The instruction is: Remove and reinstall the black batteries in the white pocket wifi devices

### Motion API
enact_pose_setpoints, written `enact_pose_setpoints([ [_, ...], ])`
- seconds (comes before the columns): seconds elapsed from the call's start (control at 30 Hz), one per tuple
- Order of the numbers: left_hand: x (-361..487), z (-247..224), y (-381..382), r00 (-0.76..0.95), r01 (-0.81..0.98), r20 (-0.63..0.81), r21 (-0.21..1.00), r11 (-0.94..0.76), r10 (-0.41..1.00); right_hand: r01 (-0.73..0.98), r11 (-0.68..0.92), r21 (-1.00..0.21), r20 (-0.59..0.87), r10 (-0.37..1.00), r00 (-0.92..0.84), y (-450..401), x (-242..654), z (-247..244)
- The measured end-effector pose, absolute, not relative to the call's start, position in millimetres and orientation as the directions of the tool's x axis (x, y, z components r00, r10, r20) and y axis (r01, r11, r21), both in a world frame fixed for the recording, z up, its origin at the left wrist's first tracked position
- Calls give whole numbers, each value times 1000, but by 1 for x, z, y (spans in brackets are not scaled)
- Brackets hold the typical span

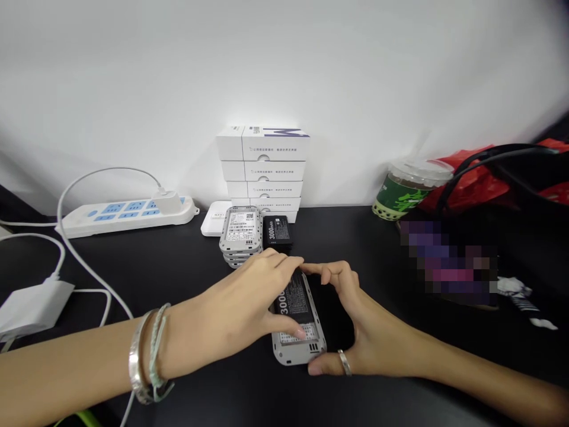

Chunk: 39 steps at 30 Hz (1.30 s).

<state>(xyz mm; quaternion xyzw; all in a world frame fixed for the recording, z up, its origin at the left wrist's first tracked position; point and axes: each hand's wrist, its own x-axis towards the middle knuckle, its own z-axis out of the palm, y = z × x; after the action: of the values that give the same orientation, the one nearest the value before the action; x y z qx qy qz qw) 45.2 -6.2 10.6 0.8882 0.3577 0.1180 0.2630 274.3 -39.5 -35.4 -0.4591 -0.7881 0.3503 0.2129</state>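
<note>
On the black table lies a grey device casing (297,354), its open back showing a printed label. A black 3000mAh battery (297,301) sits in or over its upper part; whether it is fully seated cannot be told. My left hand (249,302) reaches across the battery, fingers bent at its far end and thumb near the label, gripping it. My right hand (355,308) holds the casing by its ends, thumb at the near corner and fingertips at the far one. Behind stand stacked grey casings (242,230) beside more black batteries (276,230).
White boxes (267,172) are stacked against the wall, with a flat white item (215,218) beside them. To the left are a power strip (124,214), cables and a white adapter (33,307). A drink cup (406,188) and red bag (480,178) stand at the right.
</note>
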Motion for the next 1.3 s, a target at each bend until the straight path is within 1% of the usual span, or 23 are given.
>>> enact_pose_setpoints([
  [0.07,44,7,-9,706,575,10,576,-581,708,582,327,-745,12,878,-479,-39,275,-36],
  [0.13,41,2,-12,715,561,26,576,-595,699,579,337,-743,21,876,-482,-39,276,-36],
  [0.23,35,-6,-17,727,547,59,551,-629,684,568,374,-733,50,862,-504,-38,277,-37],
  [0.33,32,-11,-24,742,550,49,526,-648,669,560,421,-713,74,840,-537,-38,275,-37],
  [0.4,34,-14,-29,761,546,62,478,-688,646,567,441,-696,57,820,-569,-38,272,-36],
  [0.53,33,-9,-35,783,525,140,375,-764,606,570,454,-685,52,810,-584,-39,272,-30],
  [0.63,22,4,-34,751,545,200,350,-762,629,531,415,-739,104,848,-520,-27,286,-25],
  [0.7,11,15,-29,702,572,280,325,-753,655,494,376,-784,131,878,-460,-8,300,-22],
  [0.8,-5,25,-15,649,587,399,278,-760,647,473,296,-830,107,916,-385,28,314,-21],
  [0.87,-12,28,-5,639,589,449,237,-773,624,462,286,-840,99,917,-387,48,317,-23],
  [0.97,-20,30,12,613,627,485,183,-758,624,463,298,-835,99,909,-405,64,314,-29],
  [1.03,-25,30,23,593,652,486,180,-737,643,477,316,-820,104,903,-418,65,312,-32],
  [1.1,-30,30,35,600,659,452,190,-728,660,496,342,-798,119,897,-426,60,311,-32],
  [1.2,-34,28,52,632,668,323,233,-706,705,526,382,-760,176,900,-400,45,309,-28],
  [1.3,-33,25,67,620,699,205,295,-652,758,545,443,-712,261,887,-381,20,308,-23],
])
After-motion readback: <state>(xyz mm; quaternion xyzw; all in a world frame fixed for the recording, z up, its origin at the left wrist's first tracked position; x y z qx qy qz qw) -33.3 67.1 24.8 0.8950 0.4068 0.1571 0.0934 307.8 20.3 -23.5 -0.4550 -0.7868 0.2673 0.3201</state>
